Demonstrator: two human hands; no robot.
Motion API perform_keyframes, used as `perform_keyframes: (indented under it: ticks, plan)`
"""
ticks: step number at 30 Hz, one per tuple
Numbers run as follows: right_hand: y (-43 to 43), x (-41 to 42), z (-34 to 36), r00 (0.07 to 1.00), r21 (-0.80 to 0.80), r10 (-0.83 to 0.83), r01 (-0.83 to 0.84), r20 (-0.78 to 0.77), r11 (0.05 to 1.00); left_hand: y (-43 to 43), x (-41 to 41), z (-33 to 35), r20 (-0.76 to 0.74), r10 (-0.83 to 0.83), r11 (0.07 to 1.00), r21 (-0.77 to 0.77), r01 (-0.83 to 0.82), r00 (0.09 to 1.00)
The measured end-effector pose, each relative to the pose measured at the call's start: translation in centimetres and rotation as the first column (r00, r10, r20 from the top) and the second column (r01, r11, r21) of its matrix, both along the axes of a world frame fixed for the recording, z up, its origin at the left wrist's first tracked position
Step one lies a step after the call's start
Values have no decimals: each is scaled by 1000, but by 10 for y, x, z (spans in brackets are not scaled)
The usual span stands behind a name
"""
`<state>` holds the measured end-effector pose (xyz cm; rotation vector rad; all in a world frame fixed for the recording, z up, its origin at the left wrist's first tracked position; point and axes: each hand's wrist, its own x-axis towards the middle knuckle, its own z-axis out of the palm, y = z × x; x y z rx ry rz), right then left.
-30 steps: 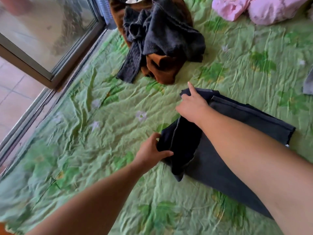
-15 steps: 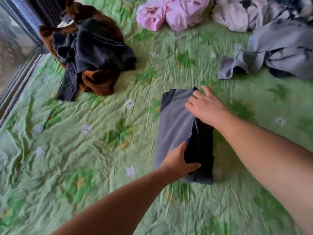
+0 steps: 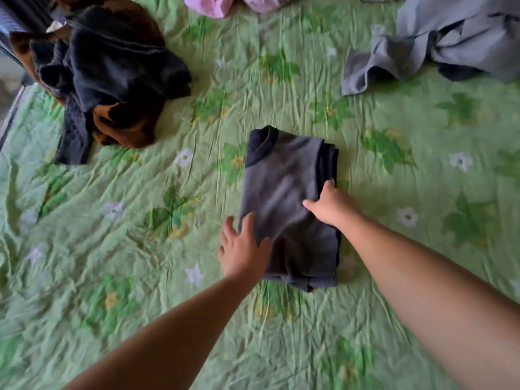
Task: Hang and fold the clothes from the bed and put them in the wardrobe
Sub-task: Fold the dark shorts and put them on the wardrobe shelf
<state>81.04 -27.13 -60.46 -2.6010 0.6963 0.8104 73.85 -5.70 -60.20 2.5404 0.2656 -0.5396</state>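
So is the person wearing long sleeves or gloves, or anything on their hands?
No sleeves show: the left forearm and right forearm are bare right up to the picture's edge. The left hand and right hand wear no gloves, and I see no watch, bracelet or rings.

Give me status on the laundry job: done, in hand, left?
Done: dark grey garment lies folded on the green bedspread. In hand: the left hand rests flat on it, the right hand grips its right edge. Left: the black-and-brown pile, light grey garment and pink clothes lie unfolded; no wardrobe in view.
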Motion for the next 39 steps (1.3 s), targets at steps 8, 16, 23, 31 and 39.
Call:
perform_keyframes:
  ticks: [8,16,23,31,39]
  plan:
    - [-2,-9,-11,905,274,-424,398,42,876,33,4,-29,-255,215,908,-304,-289,943]
    - [45,-33,8,879,472,-194,407,-436,782,105,82,6,109,96,987,114,-109,989]
    - [36,18,15,867,-75,60,-26,495,997,105,51,-4,20,521,841,-180,-510,853]
    - [12,61,-11,984,33,-73,69,165,997,88,29,-24,-322,572,648,-386,-657,754]
    - [0,46,-12,960,372,-281,260,0,891,120,67,-13,-111,421,770,-481,-419,900]
